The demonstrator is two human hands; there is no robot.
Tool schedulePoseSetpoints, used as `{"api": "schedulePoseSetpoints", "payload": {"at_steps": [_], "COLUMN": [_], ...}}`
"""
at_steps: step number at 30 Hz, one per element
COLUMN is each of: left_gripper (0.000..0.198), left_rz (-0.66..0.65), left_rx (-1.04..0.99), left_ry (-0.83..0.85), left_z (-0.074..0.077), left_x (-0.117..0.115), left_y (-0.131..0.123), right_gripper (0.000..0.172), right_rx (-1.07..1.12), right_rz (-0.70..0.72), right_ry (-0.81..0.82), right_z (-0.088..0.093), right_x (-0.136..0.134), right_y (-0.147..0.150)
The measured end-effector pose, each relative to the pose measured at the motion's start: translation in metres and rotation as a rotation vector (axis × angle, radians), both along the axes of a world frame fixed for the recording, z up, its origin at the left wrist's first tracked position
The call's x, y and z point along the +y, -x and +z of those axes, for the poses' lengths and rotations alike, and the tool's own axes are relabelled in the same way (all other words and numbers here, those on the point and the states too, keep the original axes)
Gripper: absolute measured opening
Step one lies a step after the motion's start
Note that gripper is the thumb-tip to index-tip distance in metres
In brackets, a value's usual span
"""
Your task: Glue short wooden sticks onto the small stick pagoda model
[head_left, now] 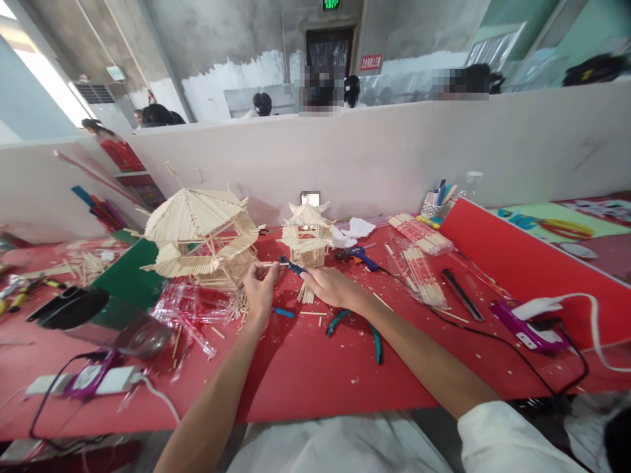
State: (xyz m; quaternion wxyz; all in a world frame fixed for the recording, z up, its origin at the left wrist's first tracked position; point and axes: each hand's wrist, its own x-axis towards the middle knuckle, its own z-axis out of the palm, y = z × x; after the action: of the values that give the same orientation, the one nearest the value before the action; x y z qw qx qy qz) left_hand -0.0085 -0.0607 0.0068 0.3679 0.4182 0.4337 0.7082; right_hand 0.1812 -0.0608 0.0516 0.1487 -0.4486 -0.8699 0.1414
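Note:
In front of me, my left hand is closed, pinching a thin wooden stick between thumb and fingers. My right hand grips a small dark-blue cutting tool, perhaps nippers, whose jaws meet the stick's right end. Just behind the hands stands a small pavilion model made of sticks. A larger stick pavilion model rises to the left. Several short sticks lie under the right hand. Teal-handled pliers lie partly hidden beneath the right forearm, and a blue pen-like piece rests between the hands.
A blue glue gun and packs of sticks lie right, near a black marker-like rod and purple power strip. Left are crumpled wrappers, a clear bottle and another power strip. A partition stands behind.

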Motion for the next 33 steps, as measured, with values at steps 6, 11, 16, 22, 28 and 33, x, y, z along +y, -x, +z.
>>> {"api": "schedulePoseSetpoints", "payload": {"at_steps": [6, 11, 16, 22, 28, 33], "left_gripper": [0.035, 0.036, 0.035, 0.033, 0.034, 0.035], "left_rz": [-0.016, -0.002, 0.004, 0.022, 0.034, 0.044], "left_rx": [-0.048, -0.027, -0.015, 0.037, 0.06, 0.034], "left_ry": [0.014, 0.007, -0.001, -0.01, -0.002, 0.012], "left_z": [-0.002, 0.0, -0.001, -0.004, -0.003, -0.005], "left_x": [0.001, 0.002, 0.003, 0.005, 0.006, 0.008], "left_y": [0.001, 0.002, 0.004, 0.007, 0.01, 0.012], "right_gripper": [0.043, 0.039, 0.039, 0.039, 0.04, 0.039], "right_rx": [-0.004, 0.017, 0.003, -0.024, -0.02, 0.01], "right_rz": [0.008, 0.029, 0.032, 0.016, 0.023, 0.053], "right_ry": [-0.003, -0.028, -0.053, -0.038, -0.064, -0.043], "right_z": [0.001, 0.001, 0.001, 0.003, 0.0, -0.007], "right_x": [0.0, 0.001, 0.002, 0.0, 0.002, 0.009], "right_y": [0.003, 0.003, 0.002, 0.004, 0.009, 0.014]}}
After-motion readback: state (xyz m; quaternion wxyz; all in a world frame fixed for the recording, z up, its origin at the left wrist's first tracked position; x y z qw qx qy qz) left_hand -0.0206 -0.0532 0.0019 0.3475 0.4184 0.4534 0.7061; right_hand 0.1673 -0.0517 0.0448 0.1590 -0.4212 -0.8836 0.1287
